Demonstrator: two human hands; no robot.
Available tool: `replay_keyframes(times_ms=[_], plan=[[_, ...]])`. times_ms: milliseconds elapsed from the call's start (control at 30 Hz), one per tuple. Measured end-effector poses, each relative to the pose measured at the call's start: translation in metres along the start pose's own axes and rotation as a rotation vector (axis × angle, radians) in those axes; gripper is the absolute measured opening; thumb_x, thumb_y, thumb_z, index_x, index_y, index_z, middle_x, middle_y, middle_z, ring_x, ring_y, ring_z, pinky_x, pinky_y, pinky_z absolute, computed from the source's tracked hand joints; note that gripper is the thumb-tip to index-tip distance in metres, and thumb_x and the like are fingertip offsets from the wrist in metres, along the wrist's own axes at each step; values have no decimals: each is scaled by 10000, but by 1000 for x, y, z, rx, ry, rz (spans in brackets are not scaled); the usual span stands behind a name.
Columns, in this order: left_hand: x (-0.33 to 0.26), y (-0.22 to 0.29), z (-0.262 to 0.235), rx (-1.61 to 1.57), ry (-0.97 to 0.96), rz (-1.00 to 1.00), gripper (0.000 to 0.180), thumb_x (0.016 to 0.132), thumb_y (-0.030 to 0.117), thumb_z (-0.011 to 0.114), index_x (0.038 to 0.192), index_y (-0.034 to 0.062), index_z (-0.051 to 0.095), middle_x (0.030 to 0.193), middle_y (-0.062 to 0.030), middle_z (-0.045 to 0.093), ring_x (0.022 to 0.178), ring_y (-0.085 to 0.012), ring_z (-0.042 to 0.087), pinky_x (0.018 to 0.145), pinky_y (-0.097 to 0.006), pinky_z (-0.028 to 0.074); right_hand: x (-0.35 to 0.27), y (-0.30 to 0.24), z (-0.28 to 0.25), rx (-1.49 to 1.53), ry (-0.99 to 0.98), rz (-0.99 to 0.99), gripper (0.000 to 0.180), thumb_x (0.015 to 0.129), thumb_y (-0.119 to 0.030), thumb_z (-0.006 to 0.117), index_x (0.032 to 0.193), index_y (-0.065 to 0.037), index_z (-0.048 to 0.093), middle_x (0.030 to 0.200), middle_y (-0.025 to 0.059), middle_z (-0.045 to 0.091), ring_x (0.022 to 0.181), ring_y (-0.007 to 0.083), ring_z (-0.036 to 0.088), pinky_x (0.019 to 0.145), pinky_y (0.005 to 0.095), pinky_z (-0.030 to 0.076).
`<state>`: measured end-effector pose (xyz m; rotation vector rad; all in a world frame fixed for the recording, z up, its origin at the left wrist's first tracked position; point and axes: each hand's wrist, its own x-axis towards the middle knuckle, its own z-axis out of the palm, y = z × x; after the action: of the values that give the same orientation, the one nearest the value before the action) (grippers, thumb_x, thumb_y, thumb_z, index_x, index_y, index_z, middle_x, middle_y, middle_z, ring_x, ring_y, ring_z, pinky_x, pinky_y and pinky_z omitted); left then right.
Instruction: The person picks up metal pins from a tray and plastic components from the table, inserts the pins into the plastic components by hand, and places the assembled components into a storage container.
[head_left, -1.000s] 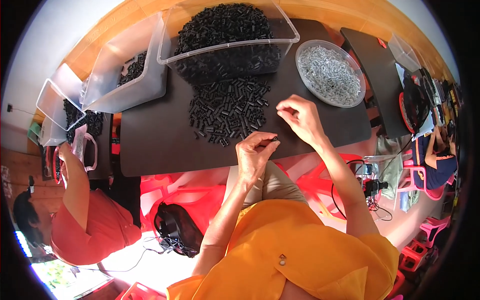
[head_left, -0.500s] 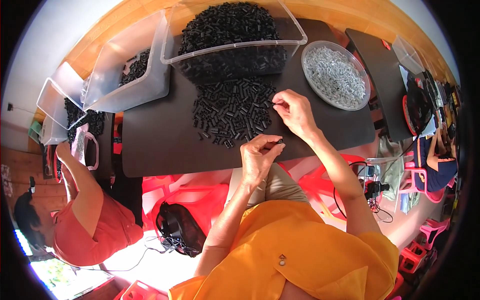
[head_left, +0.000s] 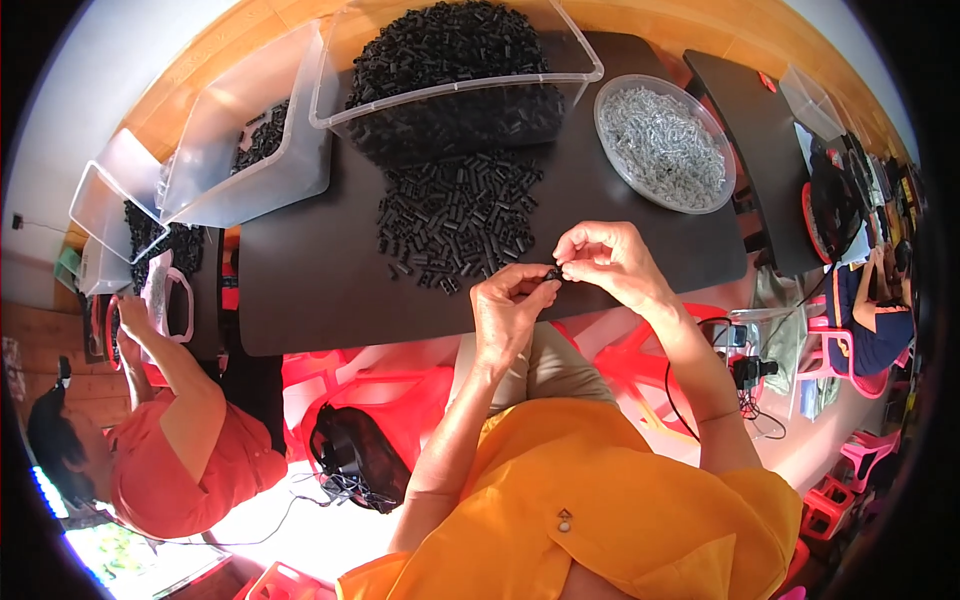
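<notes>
Between thumb and fingers, my left hand (head_left: 507, 308) pinches a small black plastic piece (head_left: 554, 273) just past the table's near edge. My right hand (head_left: 610, 262) meets it there, its thumb and forefinger closed at the piece's end; whatever small part these fingers hold is too tiny to make out. Beyond my hands, a loose pile of short black plastic tubes (head_left: 455, 215) lies on the dark table (head_left: 300, 290). Behind the pile stands a large clear bin (head_left: 450, 100) full of the same black pieces.
A round tray (head_left: 715, 203) of small silvery pieces sits at the right. A second clear bin (head_left: 250, 195) holds fewer black pieces at the left. A person in red (head_left: 190, 460) works at the far left; another person (head_left: 870, 315) sits at the far right. A black bag (head_left: 355, 450) rests on a red chair.
My right hand has come down from the pile's right edge to my left hand. The fingers of both hands now meet at the black piece.
</notes>
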<state>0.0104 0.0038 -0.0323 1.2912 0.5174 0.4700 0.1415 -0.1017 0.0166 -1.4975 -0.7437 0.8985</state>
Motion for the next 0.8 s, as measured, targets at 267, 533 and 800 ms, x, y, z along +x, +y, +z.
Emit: replay_keyframes(times_ms=[267,533,800], plan=[[-1,2,-2,0,-42,-22,131,765,-20,686,896,-23,680,796,-42,634,675,-84,628,611,-204,529,0,-3,1,-244,1,-167,162,751,76,631,866,-16,563,776,10,594,741,78,595,674,231,492],[1,1,-8,-10,-131,-15,141,769,-31,678,909,-44,671,819,-57,630,684,-105,636,622,-219,546,2,-16,2,-599,-181,-324,219,745,102,579,906,-9,480,733,94,575,673,201,611,617,301,483],[3,-2,-9,-24,-139,-17,145,783,-31,668,923,-68,652,810,-71,641,681,-109,638,608,-228,554,4,-9,7,-562,-147,-357,189,769,85,558,890,-22,459,708,129,571,648,299,595,560,368,455]])
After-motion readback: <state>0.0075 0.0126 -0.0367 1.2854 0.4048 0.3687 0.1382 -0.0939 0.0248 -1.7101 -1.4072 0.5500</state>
